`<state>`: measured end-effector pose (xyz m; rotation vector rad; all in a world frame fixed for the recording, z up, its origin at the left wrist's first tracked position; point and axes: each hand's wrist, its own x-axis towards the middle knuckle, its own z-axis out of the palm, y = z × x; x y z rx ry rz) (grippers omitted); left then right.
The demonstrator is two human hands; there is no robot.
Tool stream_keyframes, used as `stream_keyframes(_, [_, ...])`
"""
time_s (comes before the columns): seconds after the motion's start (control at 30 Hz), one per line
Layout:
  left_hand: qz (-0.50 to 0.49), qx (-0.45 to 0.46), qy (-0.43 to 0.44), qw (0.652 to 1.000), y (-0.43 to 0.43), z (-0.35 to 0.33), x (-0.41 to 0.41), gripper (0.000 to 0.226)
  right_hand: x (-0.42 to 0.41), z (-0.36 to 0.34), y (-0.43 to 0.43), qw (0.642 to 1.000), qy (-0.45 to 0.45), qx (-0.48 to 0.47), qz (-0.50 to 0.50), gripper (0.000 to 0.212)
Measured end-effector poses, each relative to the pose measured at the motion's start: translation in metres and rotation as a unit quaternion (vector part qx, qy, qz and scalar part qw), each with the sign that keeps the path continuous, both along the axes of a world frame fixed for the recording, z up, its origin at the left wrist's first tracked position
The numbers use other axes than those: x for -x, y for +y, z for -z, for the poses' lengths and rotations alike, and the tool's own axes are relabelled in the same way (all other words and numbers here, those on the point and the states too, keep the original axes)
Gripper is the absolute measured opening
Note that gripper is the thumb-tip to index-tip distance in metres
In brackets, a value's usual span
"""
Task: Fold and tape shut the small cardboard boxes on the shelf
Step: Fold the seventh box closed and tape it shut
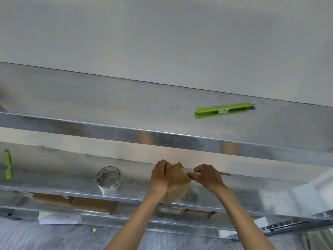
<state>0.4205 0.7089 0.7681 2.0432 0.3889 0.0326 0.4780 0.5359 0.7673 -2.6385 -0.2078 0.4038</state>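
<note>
**Box held at shelf edge, tape going on**

I hold the small cardboard box (178, 186) on the front lip of the middle shelf (54, 177), low in view at about 6 o'clock. The shelf carries its weight, so both hands are free to work.

- **Left hand** (160, 177): its fingers curl round the box's 9 o'clock side and top, and I judge it's bracing the flaps down.
- **Right hand** (207, 179): it pinches a pale strip at the box's 3 o'clock edge. That's probably tape, but it's too blurred to confirm.
- **Tape roll** (108, 179): it lies at 9 o'clock of the box, near enough to grab.
- **Green cutter** (225, 110): it's parked on the upper shelf (108, 105) at 1 o'clock, well apart.
- **Flat cardboard** (90, 204): it's on the shelf below, at 8 o'clock.
</note>
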Motion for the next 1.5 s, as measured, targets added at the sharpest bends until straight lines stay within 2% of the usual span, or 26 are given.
stream_keyframes(0.07, [0.030, -0.029, -0.007, 0.999, 0.007, 0.001, -0.002, 0.018, 0.003, 0.000, 0.000, 1.000, 0.005, 0.008, 0.005, 0.052])
stream_keyframes(0.13, [0.111, -0.192, 0.013, 0.975, 0.012, 0.001, -0.006, 0.003, 0.008, -0.002, 0.001, 1.000, 0.010, 0.012, 0.013, 0.050])
stream_keyframes(0.17, [0.146, -0.289, 0.006, 0.946, 0.011, 0.002, -0.005, 0.016, 0.010, -0.003, 0.003, 1.000, 0.007, 0.016, 0.015, 0.049])
stream_keyframes(0.2, [0.176, -0.346, -0.028, 0.921, 0.006, 0.002, -0.002, 0.031, 0.013, -0.004, 0.004, 1.000, 0.011, 0.021, 0.020, 0.046])
stream_keyframes(0.27, [0.222, -0.382, -0.102, 0.892, -0.003, 0.001, 0.004, 0.067, 0.015, -0.004, 0.006, 0.999, 0.023, 0.023, 0.028, 0.041])
stream_keyframes(0.33, [0.287, -0.426, -0.034, 0.857, -0.010, 0.001, 0.005, 0.102, 0.017, -0.002, 0.008, 0.999, 0.027, 0.024, 0.035, 0.041])
stream_keyframes(0.37, [0.305, -0.437, 0.011, 0.846, -0.011, 0.001, 0.003, 0.111, 0.018, -0.003, 0.009, 0.999, 0.021, 0.026, 0.040, 0.043])
stream_keyframes(0.43, [0.319, -0.449, 0.050, 0.833, -0.010, -0.003, -0.006, 0.110, 0.018, -0.003, 0.008, 0.998, 0.009, 0.029, 0.053, 0.046])
stream_keyframes(0.47, [0.321, -0.445, 0.052, 0.835, -0.008, -0.005, -0.009, 0.107, 0.018, -0.003, 0.006, 0.998, 0.005, 0.033, 0.058, 0.047])
stream_keyframes(0.53, [0.318, -0.393, 0.028, 0.862, -0.005, -0.009, -0.011, 0.102, 0.018, -0.006, 0.004, 0.998, 0.002, 0.034, 0.054, 0.046])
stream_keyframes(0.6, [0.308, -0.288, -0.009, 0.907, -0.001, -0.006, -0.010, 0.096, 0.018, -0.013, -0.003, 0.999, 0.010, -0.016, 0.048, 0.045])
stream_keyframes(0.7, [0.291, -0.126, -0.074, 0.945, 0.008, -0.007, -0.009, 0.078, 0.021, -0.050, -0.023, 0.992, 0.024, -0.120, 0.013, 0.045])
stream_keyframes(0.77, [0.294, 0.041, -0.065, 0.953, 0.011, -0.001, -0.008, 0.071, 0.025, -0.080, -0.038, 0.981, 0.044, -0.184, -0.033, 0.040])
stream_keyframes(0.83, [0.294, 0.131, -0.045, 0.946, 0.012, 0.008, -0.005, 0.071, 0.026, -0.098, -0.041, 0.978, 0.056, -0.189, -0.073, 0.028])
stream_keyframes(0.9, [0.278, 0.139, -0.034, 0.950, 0.012, 0.022, 0.002, 0.071, 0.024, -0.097, -0.031, 0.985, 0.039, -0.132, -0.103, 0.022])
stream_keyframes(1.0, [0.215, 0.151, -0.016, 0.965, 0.016, 0.042, 0.015, 0.069, 0.029, -0.072, -0.009, 0.984, 0.019, -0.106, -0.145, 0.013])
stream_keyframes(1.13, [0.161, 0.135, 0.000, 0.978, 0.019, 0.055, 0.024, 0.071, 0.041, -0.037, -0.005, 0.972, -0.087, -0.055, -0.209, 0.027])
stream_keyframes(1.2, [0.164, 0.122, 0.002, 0.979, 0.020, 0.055, 0.024, 0.071, 0.046, -0.026, -0.008, 0.966, -0.113, -0.068, -0.221, 0.036])
stream_keyframes(1.3, [0.172, 0.117, -0.006, 0.978, 0.018, 0.055, 0.024, 0.070, 0.045, -0.012, -0.017, 0.964, -0.153, -0.026, -0.217, 0.041])
stream_keyframes(1.4, [0.167, 0.099, -0.005, 0.981, 0.018, 0.058, 0.024, 0.071, 0.046, 0.001, -0.015, 0.943, -0.258, 0.020, -0.207, 0.026])
stream_keyframes(1.47, [0.170, 0.076, -0.009, 0.983, 0.018, 0.060, 0.024, 0.073, 0.048, 0.011, -0.015, 0.937, -0.290, 0.017, -0.194, 0.013])
stream_keyframes(1.5, [0.173, 0.059, -0.016, 0.983, 0.018, 0.061, 0.024, 0.075, 0.049, 0.015, -0.014, 0.939, -0.290, 0.012, -0.184, 0.016])
